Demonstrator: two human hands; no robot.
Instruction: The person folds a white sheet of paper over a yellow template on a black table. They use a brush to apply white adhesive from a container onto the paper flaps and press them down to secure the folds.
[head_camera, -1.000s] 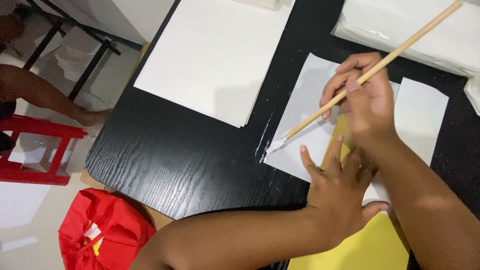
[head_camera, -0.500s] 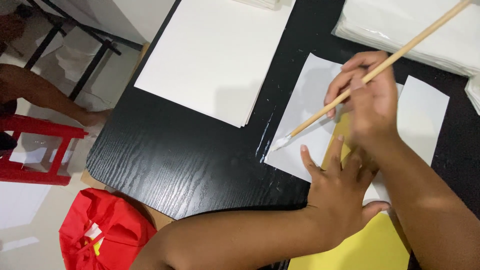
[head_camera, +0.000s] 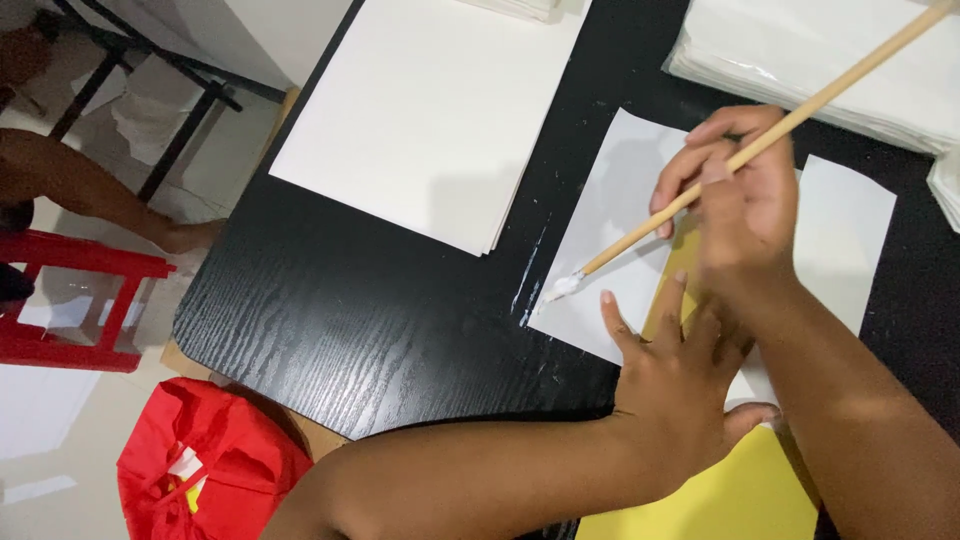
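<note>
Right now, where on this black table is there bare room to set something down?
The biggest bare patch of the black table lies below the stack of white sheets, left of the white paper. It is crowded on the right: the left hand presses the paper, the right hand holds the brush, beside the yellow sheet.

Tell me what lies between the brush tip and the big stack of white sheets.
In the head view, only bare black table with white glue streaks separates the brush tip from the white sheet stack.

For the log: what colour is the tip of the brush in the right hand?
White, coated in pale paste, on the brush tip held by the right hand; head view.
</note>
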